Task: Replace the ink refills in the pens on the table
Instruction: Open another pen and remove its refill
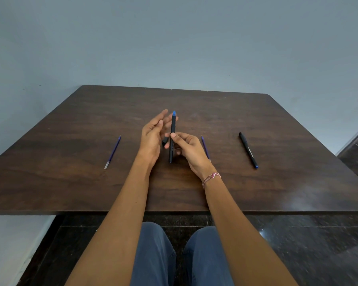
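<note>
Over the middle of the table (70,182), the right hand (189,149) pinches a dark pen (172,139) upright, its blue tip uppermost, while the left hand (153,134) is spread loose beside it, gripping nothing. A small dark piece (164,142), likely the cap, lies between the hands. By my judgement this pen is mid-swap and the second pen (248,150), lying capped at the right, is untouched. Count: two pens, two refills, one (112,152) left, one (205,147) just behind the right hand

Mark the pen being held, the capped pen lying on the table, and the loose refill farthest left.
Held pen (172,139): head view, mid-barrel above the right thumb.
Capped pen (248,150): head view, middle of its black barrel.
Left refill (112,152): head view, middle of the blue tube.
</note>
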A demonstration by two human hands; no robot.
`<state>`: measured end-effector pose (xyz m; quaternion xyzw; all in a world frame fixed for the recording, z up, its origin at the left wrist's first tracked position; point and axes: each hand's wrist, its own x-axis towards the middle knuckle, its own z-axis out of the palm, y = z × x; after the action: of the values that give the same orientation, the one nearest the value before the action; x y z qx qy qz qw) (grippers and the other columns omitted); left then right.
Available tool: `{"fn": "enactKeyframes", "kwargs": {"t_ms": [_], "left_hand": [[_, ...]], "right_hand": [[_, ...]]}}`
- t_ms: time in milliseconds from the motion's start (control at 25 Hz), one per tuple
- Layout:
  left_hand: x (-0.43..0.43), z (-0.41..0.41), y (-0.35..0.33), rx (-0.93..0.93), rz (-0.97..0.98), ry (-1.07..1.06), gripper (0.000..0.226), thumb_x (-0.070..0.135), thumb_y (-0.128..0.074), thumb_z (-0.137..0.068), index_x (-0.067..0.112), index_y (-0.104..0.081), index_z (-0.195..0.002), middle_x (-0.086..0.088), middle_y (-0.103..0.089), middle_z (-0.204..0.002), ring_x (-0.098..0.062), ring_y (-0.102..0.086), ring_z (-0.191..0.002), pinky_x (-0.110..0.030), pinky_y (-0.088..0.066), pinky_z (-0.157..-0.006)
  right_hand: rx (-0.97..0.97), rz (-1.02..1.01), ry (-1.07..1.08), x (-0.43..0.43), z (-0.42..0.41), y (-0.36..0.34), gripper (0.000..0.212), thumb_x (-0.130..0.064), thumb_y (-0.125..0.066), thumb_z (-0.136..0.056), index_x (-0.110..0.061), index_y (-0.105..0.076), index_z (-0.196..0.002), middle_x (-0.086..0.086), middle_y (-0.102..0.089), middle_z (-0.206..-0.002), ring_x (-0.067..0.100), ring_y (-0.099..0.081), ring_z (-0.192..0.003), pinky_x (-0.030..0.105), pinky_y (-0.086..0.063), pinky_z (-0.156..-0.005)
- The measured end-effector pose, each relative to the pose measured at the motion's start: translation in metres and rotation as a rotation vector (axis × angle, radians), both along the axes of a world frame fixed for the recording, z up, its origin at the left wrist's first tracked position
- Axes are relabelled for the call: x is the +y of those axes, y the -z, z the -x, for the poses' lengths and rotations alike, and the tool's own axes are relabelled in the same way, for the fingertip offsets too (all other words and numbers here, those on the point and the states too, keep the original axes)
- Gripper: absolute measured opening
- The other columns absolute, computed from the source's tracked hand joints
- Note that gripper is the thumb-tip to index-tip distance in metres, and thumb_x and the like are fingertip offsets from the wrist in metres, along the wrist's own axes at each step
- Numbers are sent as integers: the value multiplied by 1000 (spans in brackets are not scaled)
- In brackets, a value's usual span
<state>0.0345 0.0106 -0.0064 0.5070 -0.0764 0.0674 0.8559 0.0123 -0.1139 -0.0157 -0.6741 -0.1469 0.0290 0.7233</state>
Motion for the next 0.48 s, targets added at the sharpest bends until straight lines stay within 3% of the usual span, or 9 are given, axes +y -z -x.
{"fn": "enactKeyframes", "kwargs": {"t_ms": [120, 480], "left_hand": [[-1, 2, -1, 11, 105, 149, 33, 8, -35, -101, 4, -51, -129, -14, -67, -119, -25, -62, -114, -18, -43, -36], [1, 7, -3, 25, 21, 108, 21, 11, -51, -96, 13, -68, -107, -4, -74, -86, -13, -71, -81, -18, -38, -30]], "right_hand": [[-4, 6, -33, -1, 2, -1, 21, -24, -49, -99, -16, -68, -101, 7, -71, -77, 7, -65, -73, 15, -44, -56], [0, 38, -84, 1, 2, 1, 13, -24, -51, -98, -17, -62, -96, 3, -69, -76, 6, -65, -70, 14, -41, -56]]}}
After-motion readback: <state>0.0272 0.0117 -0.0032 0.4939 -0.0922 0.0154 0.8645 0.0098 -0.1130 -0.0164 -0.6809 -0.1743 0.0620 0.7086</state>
